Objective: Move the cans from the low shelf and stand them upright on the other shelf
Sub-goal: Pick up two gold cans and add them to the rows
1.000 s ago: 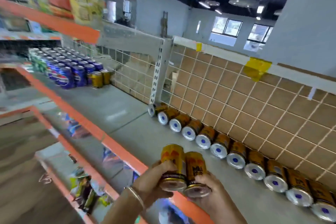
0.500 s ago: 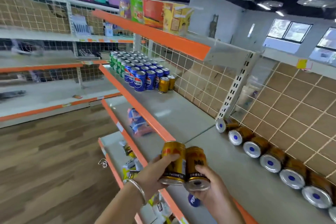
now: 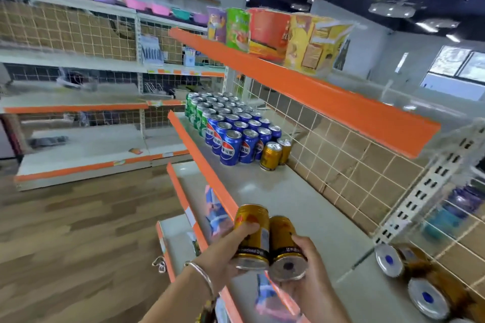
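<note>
An orange-edged grey metal shelf (image 3: 286, 199) carries upright blue and green drink cans (image 3: 231, 148) and two standing gold cans (image 3: 270, 156); more gold cans lie on their sides (image 3: 409, 265) at right. Above its front edge, the left hand (image 3: 223, 252) grips one gold can (image 3: 252, 236), the right hand (image 3: 312, 270) another (image 3: 284, 246), fingers curled round each.

Fingers of the left hand (image 3: 231, 246) cover much of one gold can's (image 3: 253, 233) label, and the right hand (image 3: 312, 270) runs off the bottom edge. Packets on the lower shelves (image 3: 215, 212) are pure blur (unreadable). The lying cans (image 3: 430, 294) at right smear out, cropped by the frame.
</note>
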### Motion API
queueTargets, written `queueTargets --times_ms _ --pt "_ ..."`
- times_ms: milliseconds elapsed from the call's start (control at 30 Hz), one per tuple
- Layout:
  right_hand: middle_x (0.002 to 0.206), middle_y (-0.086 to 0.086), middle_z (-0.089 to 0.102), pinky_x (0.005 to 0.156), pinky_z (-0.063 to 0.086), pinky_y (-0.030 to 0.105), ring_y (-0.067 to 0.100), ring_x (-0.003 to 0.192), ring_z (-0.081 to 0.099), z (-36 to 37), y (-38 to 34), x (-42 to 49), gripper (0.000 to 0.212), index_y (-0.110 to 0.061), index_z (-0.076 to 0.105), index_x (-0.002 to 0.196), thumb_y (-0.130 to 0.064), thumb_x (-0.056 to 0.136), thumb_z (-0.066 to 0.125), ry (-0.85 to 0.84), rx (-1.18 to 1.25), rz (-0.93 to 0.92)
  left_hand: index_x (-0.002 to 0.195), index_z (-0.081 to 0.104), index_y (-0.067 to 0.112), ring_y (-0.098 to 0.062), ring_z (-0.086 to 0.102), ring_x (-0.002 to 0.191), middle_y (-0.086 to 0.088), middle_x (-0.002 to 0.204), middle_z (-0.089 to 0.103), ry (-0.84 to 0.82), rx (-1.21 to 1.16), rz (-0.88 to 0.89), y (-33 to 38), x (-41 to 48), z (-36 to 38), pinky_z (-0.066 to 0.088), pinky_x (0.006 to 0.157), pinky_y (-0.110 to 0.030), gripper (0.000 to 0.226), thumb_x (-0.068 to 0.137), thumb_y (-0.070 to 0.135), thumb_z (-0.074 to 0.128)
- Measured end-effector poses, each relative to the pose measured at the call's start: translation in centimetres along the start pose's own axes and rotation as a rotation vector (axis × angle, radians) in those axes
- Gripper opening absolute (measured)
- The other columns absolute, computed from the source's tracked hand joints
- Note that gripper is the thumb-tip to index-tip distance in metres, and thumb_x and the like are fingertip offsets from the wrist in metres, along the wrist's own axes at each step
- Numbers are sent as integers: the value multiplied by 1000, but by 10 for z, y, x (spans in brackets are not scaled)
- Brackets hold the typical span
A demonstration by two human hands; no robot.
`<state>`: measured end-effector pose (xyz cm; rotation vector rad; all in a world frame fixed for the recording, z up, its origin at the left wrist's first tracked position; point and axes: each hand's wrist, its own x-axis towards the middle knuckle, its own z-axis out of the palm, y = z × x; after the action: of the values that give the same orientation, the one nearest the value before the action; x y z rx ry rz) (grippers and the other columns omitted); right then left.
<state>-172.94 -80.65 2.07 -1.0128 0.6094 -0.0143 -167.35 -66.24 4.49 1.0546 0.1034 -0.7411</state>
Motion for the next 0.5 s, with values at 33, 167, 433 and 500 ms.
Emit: queueTargets --times_ms 33,167,433,500 --pt "84 21 67 60 49 31 29 71 64 4 -7 12 69 -5 66 106 -43 48 74 -8 9 18 104 64 7 -26 71 70 -13 82 74 9 8 -1 8 12 0 56 78 -41 28 79 19 69" --pt "70 16 67 59 45 30 28 64 60 9 -36 55 47 -6 65 100 -42 70 57 -68 -42 64 101 65 7 -26 71 73 -13 86 74 -11 23 -24 33 55 1 56 81 -41 30 77 23 73" --pt "91 17 71 66 48 32 26 81 64 13 -59 104 56 -12 62 113 -40 64 62 -59 -184 67 98 61 5 -28 70 71 -15 81 73 1 -2 -34 56 118 -4 56 69 -36 25 82 24 67" --pt "95 20 72 73 50 37 30 86 66 20 -63 115 55 -9 63 112 -37 65 65 -32 -200 32 100 60 1 -31 69 77 -20 89 71 19 6 -54 61 134 -9 55 72 -36 32 82 26 68"
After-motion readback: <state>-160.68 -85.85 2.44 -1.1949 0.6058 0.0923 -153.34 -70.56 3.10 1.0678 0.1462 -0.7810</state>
